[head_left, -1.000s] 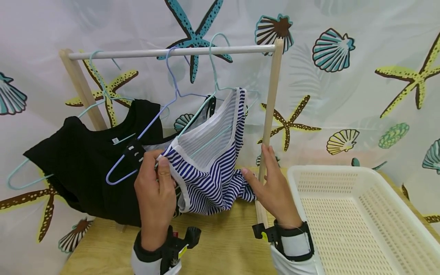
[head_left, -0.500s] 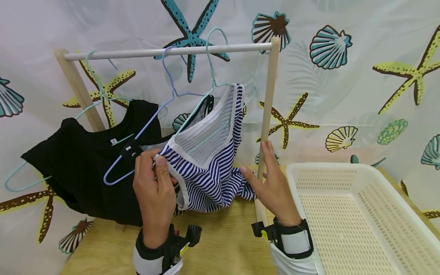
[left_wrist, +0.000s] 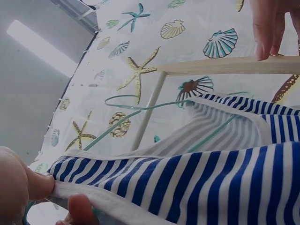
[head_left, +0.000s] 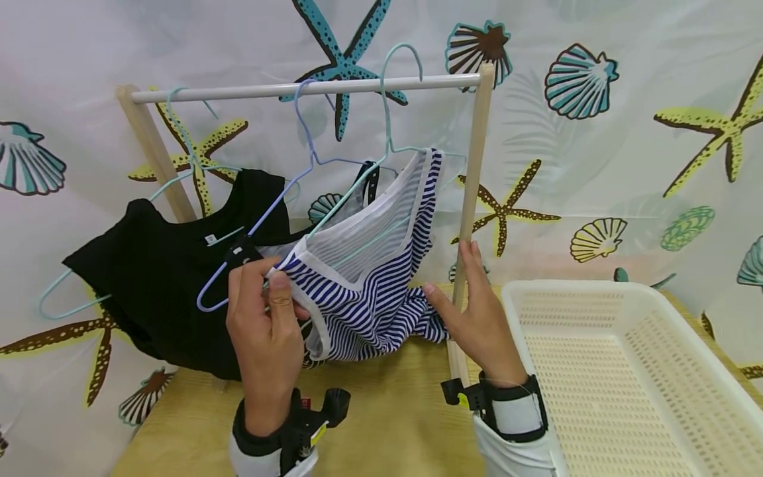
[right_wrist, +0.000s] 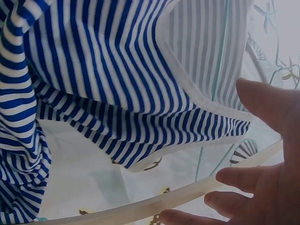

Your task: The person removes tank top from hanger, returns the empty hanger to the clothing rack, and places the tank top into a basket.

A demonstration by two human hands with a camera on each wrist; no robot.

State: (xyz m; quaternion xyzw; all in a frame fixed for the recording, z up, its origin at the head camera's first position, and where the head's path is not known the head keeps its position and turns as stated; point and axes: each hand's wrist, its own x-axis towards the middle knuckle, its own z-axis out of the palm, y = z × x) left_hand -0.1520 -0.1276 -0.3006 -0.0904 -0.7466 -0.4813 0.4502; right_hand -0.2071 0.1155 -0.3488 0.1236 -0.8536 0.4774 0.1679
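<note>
My left hand (head_left: 268,324) pinches the white-edged shoulder of a blue-and-white striped tank top (head_left: 369,308) between thumb and fingers. The top is on a teal hanger (head_left: 387,132), whose hook reaches over the rack's bar (head_left: 262,91). In the left wrist view, the striped cloth (left_wrist: 187,183) stretches away from my thumb and finger. My right hand (head_left: 479,318) has its fingers extended against the rack's right wooden post (head_left: 473,165). In the right wrist view its spread fingers (right_wrist: 234,204) hold nothing, beside the striped cloth.
A black top (head_left: 179,285) hangs on another teal hanger (head_left: 191,149) at left. Between the two is a purple hanger (head_left: 310,142) bearing a black-strapped garment. A white plastic basket (head_left: 572,291) stands right on the wooden table (head_left: 381,417). Behind hangs a seashell-print curtain (head_left: 626,152).
The teal hanger's hook has risen higher above the bar, shifted right and turned to show wider. My left hand keeps its pinch; my right hand stays at the post. The head view shifts slightly.
</note>
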